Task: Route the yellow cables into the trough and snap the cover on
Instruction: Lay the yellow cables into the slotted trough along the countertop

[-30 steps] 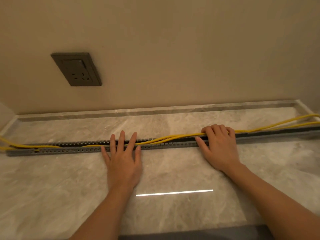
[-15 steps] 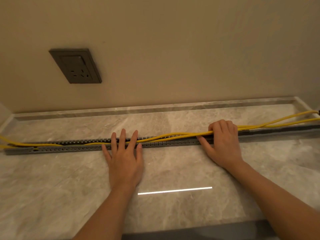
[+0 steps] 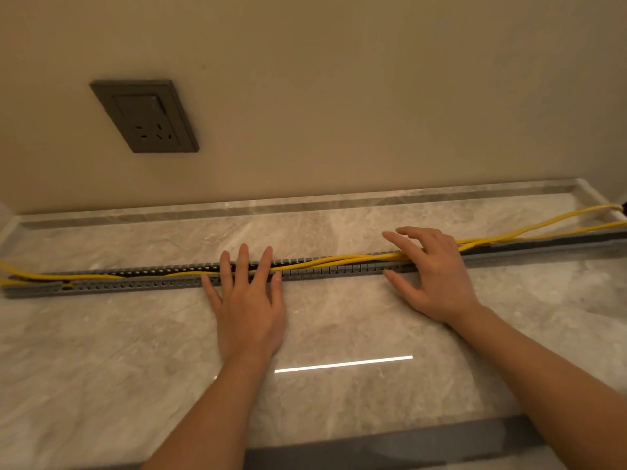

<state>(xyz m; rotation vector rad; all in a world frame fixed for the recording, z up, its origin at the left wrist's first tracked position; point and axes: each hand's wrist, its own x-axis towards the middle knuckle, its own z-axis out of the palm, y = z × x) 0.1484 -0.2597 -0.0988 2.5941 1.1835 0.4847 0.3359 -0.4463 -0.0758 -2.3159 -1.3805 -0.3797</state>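
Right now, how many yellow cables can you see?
2. Both cables run along the grey trough; past the right hand, the upper cable rises toward the wall, the lower cable lies beside it. More could hide inside.

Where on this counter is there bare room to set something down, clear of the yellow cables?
Widest bare patch: the counter in front of the trough, left of the left hand, plus between the forearms. A narrower strip runs between trough and back ledge. Crowded: the trough line under the right hand, and far right where the yellow cables spill out.
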